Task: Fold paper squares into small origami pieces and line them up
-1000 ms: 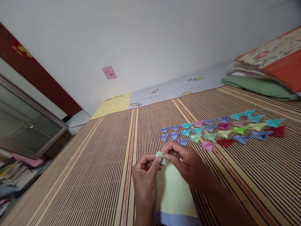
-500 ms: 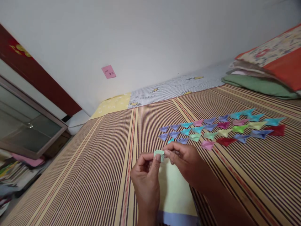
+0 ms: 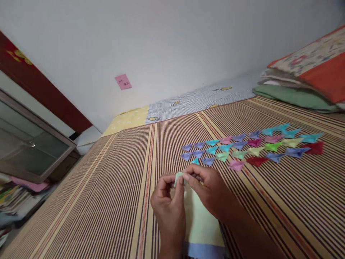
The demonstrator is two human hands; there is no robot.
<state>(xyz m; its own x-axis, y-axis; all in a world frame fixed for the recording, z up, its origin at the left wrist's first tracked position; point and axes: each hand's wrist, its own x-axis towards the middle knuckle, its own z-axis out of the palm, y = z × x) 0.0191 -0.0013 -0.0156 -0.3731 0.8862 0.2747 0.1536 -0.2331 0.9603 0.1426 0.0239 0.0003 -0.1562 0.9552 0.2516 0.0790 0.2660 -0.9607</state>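
In the head view, the left hand [image 3: 169, 207] and right hand [image 3: 210, 189] are gripping a paper [image 3: 178, 175] between thumbs and fingertips, holding it above the mat [image 3: 115, 190] near the pad's [image 3: 203, 219] far end. The paper is showing pale green, small and straight-edged; the left thumb is covering part, and creases are staying unreadable. Slatted stripes are lining the mat. Pointed, folded shapes [image 3: 257, 161] are lying in rows beyond.

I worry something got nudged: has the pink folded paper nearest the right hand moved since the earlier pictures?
No; relative to the mat's red stripe, the pink folded paper hasn't shifted either way.
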